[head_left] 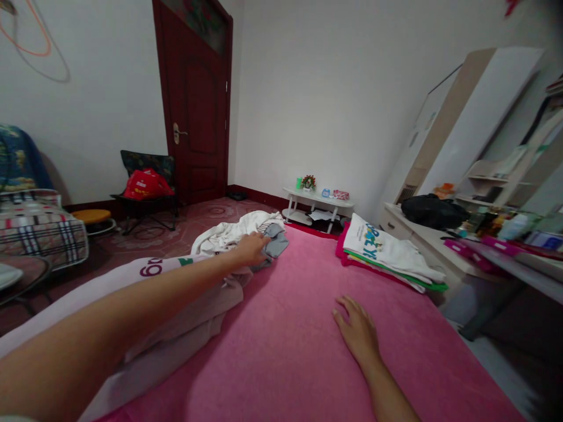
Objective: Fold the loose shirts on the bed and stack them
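Note:
My left hand (253, 249) reaches across to the far left of the pink bed, its fingers closed on a grey garment (276, 240). Right beside that lies a crumpled white garment (237, 227) with some dark marks. Under my left forearm spreads a pale pink garment (193, 319) with dark lettering. My right hand (357, 328) rests palm down on the pink bed cover (290, 334), fingers apart and holding nothing. Beyond it, at the right edge, sits a stack of folded clothes (382, 249), topped by a white printed shirt.
A low white table (319, 198) stands past the bed's far end. A drawer cabinet (398, 225) with a black bag (433, 211) lines the right side. At the left are a folding chair (149, 193) with a red bag (147, 183), and a plaid bag (48, 234).

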`<state>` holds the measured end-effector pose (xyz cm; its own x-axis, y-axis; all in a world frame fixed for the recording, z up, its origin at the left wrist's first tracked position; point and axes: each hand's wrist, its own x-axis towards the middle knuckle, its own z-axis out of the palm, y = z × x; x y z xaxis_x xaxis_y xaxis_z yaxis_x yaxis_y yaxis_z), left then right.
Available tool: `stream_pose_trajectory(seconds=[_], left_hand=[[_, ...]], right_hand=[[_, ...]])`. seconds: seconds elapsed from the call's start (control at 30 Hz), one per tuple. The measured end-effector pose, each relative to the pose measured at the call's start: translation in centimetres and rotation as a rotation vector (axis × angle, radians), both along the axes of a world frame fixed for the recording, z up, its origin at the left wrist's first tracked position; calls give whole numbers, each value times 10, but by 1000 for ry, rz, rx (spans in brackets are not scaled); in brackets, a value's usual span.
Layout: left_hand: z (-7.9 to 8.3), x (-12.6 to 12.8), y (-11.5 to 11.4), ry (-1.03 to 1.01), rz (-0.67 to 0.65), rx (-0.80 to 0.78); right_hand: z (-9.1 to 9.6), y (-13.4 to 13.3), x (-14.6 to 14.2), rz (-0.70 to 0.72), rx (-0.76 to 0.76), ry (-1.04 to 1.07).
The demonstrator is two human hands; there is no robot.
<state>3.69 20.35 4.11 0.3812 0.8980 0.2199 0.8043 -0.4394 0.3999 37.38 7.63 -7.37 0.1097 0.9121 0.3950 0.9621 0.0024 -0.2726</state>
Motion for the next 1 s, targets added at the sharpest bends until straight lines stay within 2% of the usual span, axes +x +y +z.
stream_pose_trajectory(seconds=[0.1,0.17,0.3,0.37,0.47,0.53,0.6,0.67,0.7,0.77,0.8,0.83,0.9,0.93,0.97,1.0], left_hand=[[9,-58,28,100,252,-48],[5,-81,33,125,341,-91],[-7,-94,31,104,447,-117],[-5,-93,30,78,487,-114],[17,-82,32,20,504,-71],[46,-65,37,-31,505,0],[80,-36,42,-88,489,91],[109,6,39,-139,403,172],[118,30,33,-157,338,198],[123,80,8,-182,206,222],[117,103,-11,-190,105,226],[106,124,-32,-201,-87,235],[75,156,-76,-198,-454,275],[56,167,-95,-181,-612,246],[37,174,-109,-168,-723,181],[19,177,-118,-169,-758,119]], right_hand=[[0,2,0,-1,1,9],[1,3,-1,2,3,18],[3,2,-3,2,1,34],[5,1,-4,-7,-5,44],[7,1,-6,-9,-4,60],[7,1,-5,5,8,78],[5,3,-4,20,23,118],[4,5,-2,47,37,207],[4,5,0,61,45,292],[5,5,5,54,82,551],[6,5,8,28,119,704],[7,4,12,-3,171,862],[11,2,21,-69,284,1157],[13,1,25,-87,328,1283],[15,0,29,-99,356,1400],[16,-1,32,-109,366,1501]])
